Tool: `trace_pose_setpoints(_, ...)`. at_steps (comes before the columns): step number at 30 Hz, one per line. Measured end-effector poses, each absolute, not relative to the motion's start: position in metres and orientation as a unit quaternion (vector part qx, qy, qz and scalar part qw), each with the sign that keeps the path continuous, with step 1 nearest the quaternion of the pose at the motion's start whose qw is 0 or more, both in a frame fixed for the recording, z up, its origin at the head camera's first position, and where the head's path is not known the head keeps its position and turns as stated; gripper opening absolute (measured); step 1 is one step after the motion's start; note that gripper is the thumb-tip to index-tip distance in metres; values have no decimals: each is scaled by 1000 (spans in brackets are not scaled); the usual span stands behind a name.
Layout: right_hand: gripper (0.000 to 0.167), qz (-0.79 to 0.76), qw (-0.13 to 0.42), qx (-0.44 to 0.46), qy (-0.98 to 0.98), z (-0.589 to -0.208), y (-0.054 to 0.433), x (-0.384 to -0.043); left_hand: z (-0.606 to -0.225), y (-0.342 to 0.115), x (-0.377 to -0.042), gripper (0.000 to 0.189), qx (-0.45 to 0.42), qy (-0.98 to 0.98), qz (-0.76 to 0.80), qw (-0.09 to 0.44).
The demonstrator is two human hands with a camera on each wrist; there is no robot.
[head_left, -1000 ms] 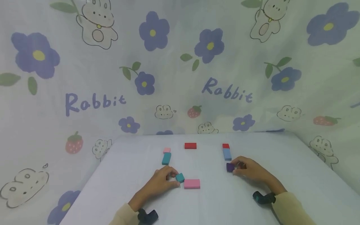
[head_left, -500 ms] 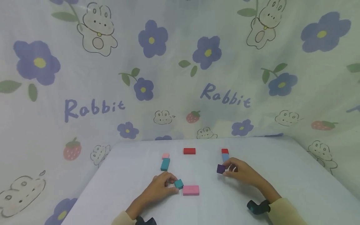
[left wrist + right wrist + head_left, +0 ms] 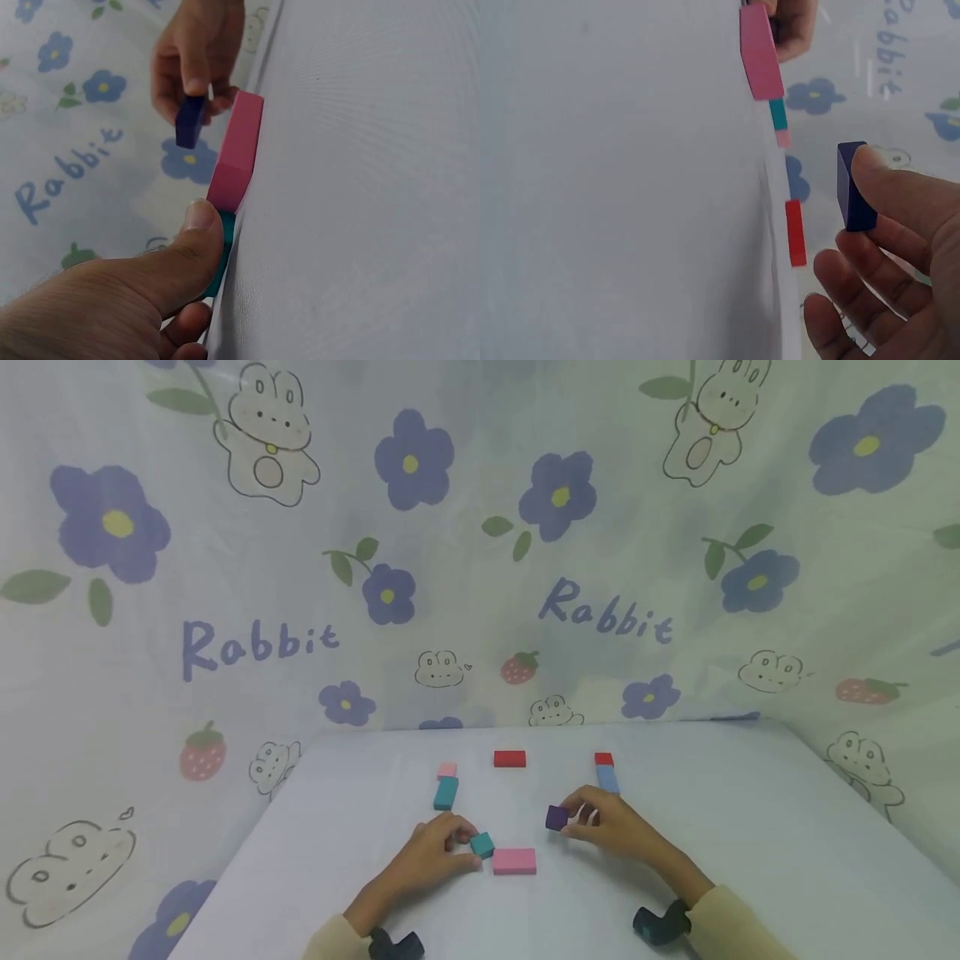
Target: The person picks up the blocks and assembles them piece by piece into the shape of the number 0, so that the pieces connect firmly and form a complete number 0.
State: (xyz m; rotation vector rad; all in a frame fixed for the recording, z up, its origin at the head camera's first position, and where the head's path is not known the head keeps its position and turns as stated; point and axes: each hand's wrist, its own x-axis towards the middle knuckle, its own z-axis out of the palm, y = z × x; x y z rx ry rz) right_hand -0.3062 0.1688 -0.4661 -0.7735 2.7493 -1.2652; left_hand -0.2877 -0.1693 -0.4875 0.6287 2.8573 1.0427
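My left hand (image 3: pixel 435 856) pinches a small teal block (image 3: pixel 482 845) between thumb and fingers, down on the white table. The teal block touches or nearly touches the left end of a longer pink block (image 3: pixel 514 862); the left wrist view shows the two end to end. In my right hand (image 3: pixel 611 822) a dark purple block (image 3: pixel 557 817) is pinched between thumb and fingertips. The right wrist view shows this purple block (image 3: pixel 856 187) held up off the table. It is above and to the right of the pink block in the head view.
Farther back on the left lie a teal block (image 3: pixel 446 793) and a light pink block (image 3: pixel 447 770) end to end. A red block (image 3: pixel 510 759) lies at the back middle. Behind my right hand, a small red block (image 3: pixel 603 759) touches a light blue block (image 3: pixel 607 779).
My right hand has carried the purple block leftward, from beside the light blue block toward the pink block. My left hand and its teal block have stayed in place.
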Motion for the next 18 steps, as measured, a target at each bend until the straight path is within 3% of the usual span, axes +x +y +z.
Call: trace_pose_setpoints(18, 29, -378, 33, -249, 891, -477, 147, -300, -488, -168, -287, 38, 212, 924, 318, 6)
